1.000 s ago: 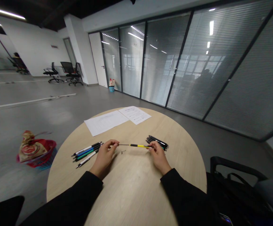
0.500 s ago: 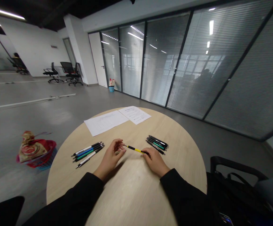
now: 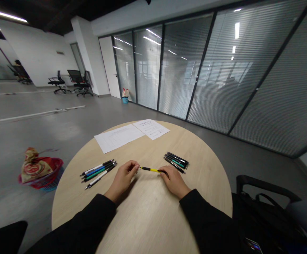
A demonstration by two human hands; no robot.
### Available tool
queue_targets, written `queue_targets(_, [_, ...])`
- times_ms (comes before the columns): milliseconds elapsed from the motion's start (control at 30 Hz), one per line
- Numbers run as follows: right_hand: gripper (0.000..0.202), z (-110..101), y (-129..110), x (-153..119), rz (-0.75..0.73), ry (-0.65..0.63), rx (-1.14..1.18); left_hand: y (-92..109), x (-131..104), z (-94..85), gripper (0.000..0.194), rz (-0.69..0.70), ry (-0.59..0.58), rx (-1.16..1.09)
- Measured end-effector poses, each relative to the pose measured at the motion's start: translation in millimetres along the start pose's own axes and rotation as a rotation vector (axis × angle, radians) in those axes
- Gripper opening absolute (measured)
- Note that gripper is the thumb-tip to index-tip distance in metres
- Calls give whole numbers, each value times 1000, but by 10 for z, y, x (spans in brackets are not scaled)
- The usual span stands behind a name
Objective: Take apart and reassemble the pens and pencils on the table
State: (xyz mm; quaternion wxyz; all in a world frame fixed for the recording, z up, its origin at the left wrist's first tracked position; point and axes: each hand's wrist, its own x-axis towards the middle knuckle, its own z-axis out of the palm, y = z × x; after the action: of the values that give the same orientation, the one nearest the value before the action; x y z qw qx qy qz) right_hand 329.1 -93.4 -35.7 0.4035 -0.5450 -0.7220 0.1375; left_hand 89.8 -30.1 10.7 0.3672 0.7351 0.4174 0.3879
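Note:
Between my two hands a yellow and black pen (image 3: 150, 169) lies nearly level above the round table (image 3: 148, 218). My right hand (image 3: 173, 179) is closed on its right end. The fingers of my left hand (image 3: 124, 176) are pinched together at the pen's thin left tip; what exactly they grip there is too small to tell. Left of my left hand lie several pens (image 3: 99, 173), white, blue and green, side by side. Beyond my right hand is a group of several black pens (image 3: 176, 159) with a green one among them.
Two printed white sheets (image 3: 119, 137) lie at the table's far edge. A red basket with a bag (image 3: 37, 171) stands on the floor at left. A black chair (image 3: 266, 188) with a bag is at the right.
My left hand's fingers have closed from a spread pose onto the pen's left tip. The pen has turned to lie more level. My right hand has hardly moved.

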Motion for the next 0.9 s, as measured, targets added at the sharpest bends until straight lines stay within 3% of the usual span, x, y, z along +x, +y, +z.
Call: queue_targets(900, [23,-25,-109,-15,-118,68,-196,-69,20,68,42,-196,69,-162])
